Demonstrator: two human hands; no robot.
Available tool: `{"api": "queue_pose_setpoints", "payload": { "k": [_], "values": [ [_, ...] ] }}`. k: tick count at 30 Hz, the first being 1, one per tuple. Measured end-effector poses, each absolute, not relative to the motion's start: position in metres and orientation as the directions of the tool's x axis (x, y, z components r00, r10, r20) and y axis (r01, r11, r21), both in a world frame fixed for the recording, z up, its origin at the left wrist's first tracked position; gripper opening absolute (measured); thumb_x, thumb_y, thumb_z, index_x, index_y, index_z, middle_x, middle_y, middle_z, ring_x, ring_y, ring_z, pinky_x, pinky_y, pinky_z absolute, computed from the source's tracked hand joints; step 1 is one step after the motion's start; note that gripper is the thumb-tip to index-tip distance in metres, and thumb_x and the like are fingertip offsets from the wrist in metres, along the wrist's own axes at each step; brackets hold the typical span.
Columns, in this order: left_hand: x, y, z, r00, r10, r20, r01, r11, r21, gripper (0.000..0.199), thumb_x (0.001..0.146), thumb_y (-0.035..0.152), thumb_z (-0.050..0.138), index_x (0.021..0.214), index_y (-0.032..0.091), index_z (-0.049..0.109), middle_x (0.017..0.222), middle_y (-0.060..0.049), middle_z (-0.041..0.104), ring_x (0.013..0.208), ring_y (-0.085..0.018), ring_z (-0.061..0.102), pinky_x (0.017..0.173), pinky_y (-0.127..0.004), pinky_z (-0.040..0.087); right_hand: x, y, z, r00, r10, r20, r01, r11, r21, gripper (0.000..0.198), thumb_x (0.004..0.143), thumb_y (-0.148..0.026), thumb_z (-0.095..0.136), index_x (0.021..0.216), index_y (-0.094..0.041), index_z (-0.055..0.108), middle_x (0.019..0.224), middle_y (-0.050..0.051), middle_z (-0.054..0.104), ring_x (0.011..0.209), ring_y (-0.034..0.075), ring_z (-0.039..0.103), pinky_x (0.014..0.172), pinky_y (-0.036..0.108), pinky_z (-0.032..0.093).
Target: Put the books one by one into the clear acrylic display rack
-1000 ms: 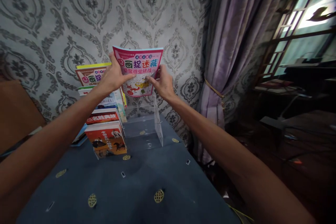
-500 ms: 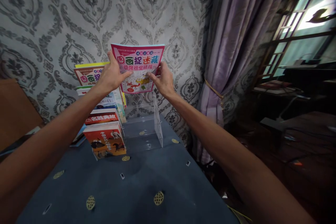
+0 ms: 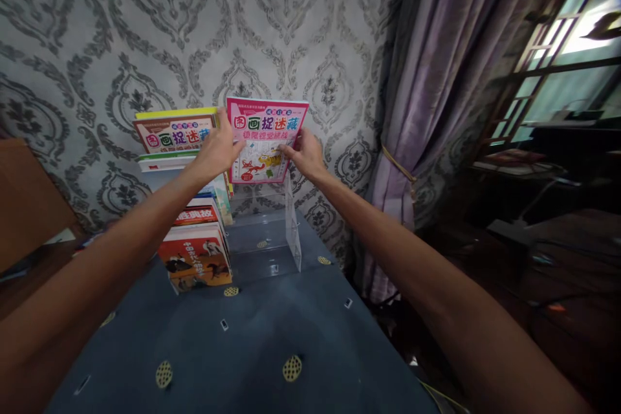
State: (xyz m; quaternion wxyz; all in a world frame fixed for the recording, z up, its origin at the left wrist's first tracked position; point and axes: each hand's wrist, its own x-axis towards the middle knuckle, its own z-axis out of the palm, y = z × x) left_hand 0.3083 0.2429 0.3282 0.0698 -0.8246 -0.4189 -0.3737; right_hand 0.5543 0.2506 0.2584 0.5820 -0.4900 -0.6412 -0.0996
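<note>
Left hand (image 3: 218,147) and right hand (image 3: 309,154) grip a pink rectangular paperback (image 3: 264,142) I see upright at a clear plastic rack (image 3: 293,233)

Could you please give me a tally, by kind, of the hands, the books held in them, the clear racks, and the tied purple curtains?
Hands: 2, the left hand and the right hand
Held books: 1, the pink-bordered book
Racks: 1, the clear rack
Curtains: 1, the purple curtain
Total: 5
</note>
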Motion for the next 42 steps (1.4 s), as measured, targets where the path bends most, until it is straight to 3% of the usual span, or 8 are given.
{"api": "queue_pose_setpoints", "payload": {
  "k": [9, 13, 16, 21, 27, 30, 36, 42],
  "values": [
    [0.312, 0.259, 0.337, 0.403, 0.636, 0.658, 0.764, -0.630, 0.142, 0.085, 0.098, 0.029, 0.055, 0.158, 0.014, -0.003, 0.123, -0.024, 0.066, 0.105, -0.033, 0.069, 0.089, -0.043, 0.054, 0.542, 0.245, 0.259, 0.216, 0.583, 0.783, 0.781, 0.378, -0.497, 0.038, 0.082, -0.037, 0.067, 0.113, -0.020, 0.052, 0.105, 0.010, 0.069, 0.094, 0.028, 0.064, 0.087, 0.049, 0.054],
    [0.312, 0.269, 0.341, 0.422, 0.569, 0.705, 0.745, -0.661, 0.087, 0.073, 0.100, 0.034, 0.052, 0.157, 0.016, 0.011, 0.128, -0.021, 0.063, 0.113, -0.034, 0.066, 0.094, -0.044, 0.052, 0.537, 0.246, 0.260, 0.224, 0.591, 0.775, 0.841, 0.284, -0.461, 0.037, 0.084, -0.036, 0.067, 0.113, -0.018, 0.052, 0.102, 0.011, 0.067, 0.095, 0.030, 0.063, 0.088, 0.049, 0.052],
    [0.311, 0.276, 0.346, 0.430, 0.610, 0.666, 0.792, -0.609, 0.045, 0.062, 0.100, 0.035, 0.050, 0.152, 0.012, 0.027, 0.129, -0.023, 0.061, 0.119, -0.038, 0.061, 0.097, -0.047, 0.050, 0.534, 0.248, 0.259, 0.232, 0.599, 0.766, 0.856, 0.248, -0.453, 0.035, 0.085, -0.036, 0.066, 0.111, -0.018, 0.051, 0.099, 0.010, 0.066, 0.094, 0.030, 0.063, 0.087, 0.049, 0.051],
    [0.311, 0.272, 0.358, 0.489, 0.610, 0.623, 0.823, -0.559, -0.099, 0.059, 0.097, 0.032, 0.047, 0.152, 0.016, 0.032, 0.143, -0.024, 0.051, 0.127, -0.042, 0.055, 0.104, -0.052, 0.044, 0.535, 0.255, 0.255, 0.232, 0.564, 0.793, 0.856, 0.269, -0.441, 0.030, 0.085, -0.035, 0.064, 0.107, -0.019, 0.051, 0.095, 0.009, 0.064, 0.091, 0.029, 0.061, 0.085, 0.049, 0.050],
    [0.317, 0.245, 0.375, 0.485, 0.623, 0.614, 0.854, -0.490, -0.177, 0.042, 0.096, 0.023, 0.048, 0.135, 0.009, 0.055, 0.123, -0.020, 0.062, 0.121, -0.037, 0.057, 0.102, -0.050, 0.044, 0.540, 0.260, 0.250, 0.240, 0.527, 0.815, 0.840, 0.308, -0.447, 0.029, 0.083, -0.038, 0.065, 0.103, -0.023, 0.050, 0.090, 0.006, 0.063, 0.084, 0.026, 0.058, 0.084, 0.047, 0.050],
    [0.316, 0.243, 0.380, 0.508, 0.608, 0.609, 0.850, -0.467, -0.243, 0.039, 0.093, 0.024, 0.053, 0.129, 0.010, 0.061, 0.123, -0.018, 0.062, 0.123, -0.036, 0.052, 0.102, -0.052, 0.042, 0.536, 0.260, 0.250, 0.246, 0.551, 0.798, 0.841, 0.288, -0.458, 0.030, 0.084, -0.039, 0.064, 0.104, -0.022, 0.050, 0.093, 0.007, 0.063, 0.088, 0.028, 0.058, 0.086, 0.048, 0.049],
    [0.311, 0.254, 0.379, 0.589, 0.498, 0.637, 0.803, -0.447, -0.393, 0.041, 0.090, 0.031, 0.055, 0.124, 0.014, 0.069, 0.135, -0.019, 0.056, 0.132, -0.041, 0.039, 0.104, -0.058, 0.035, 0.530, 0.261, 0.256, 0.261, 0.577, 0.774, 0.843, 0.255, -0.474, 0.031, 0.083, -0.041, 0.064, 0.104, -0.021, 0.053, 0.098, 0.010, 0.065, 0.096, 0.031, 0.060, 0.089, 0.050, 0.048],
    [0.311, 0.273, 0.380, 0.631, 0.496, 0.596, 0.766, -0.516, -0.382, 0.057, 0.092, 0.035, 0.050, 0.142, 0.008, 0.053, 0.138, -0.024, 0.055, 0.138, -0.046, 0.033, 0.111, -0.061, 0.024, 0.530, 0.258, 0.259, 0.294, 0.614, 0.733, 0.815, 0.239, -0.528, 0.026, 0.081, -0.038, 0.065, 0.097, -0.020, 0.057, 0.089, 0.007, 0.065, 0.084, 0.027, 0.062, 0.083, 0.045, 0.052]
  ]
}}
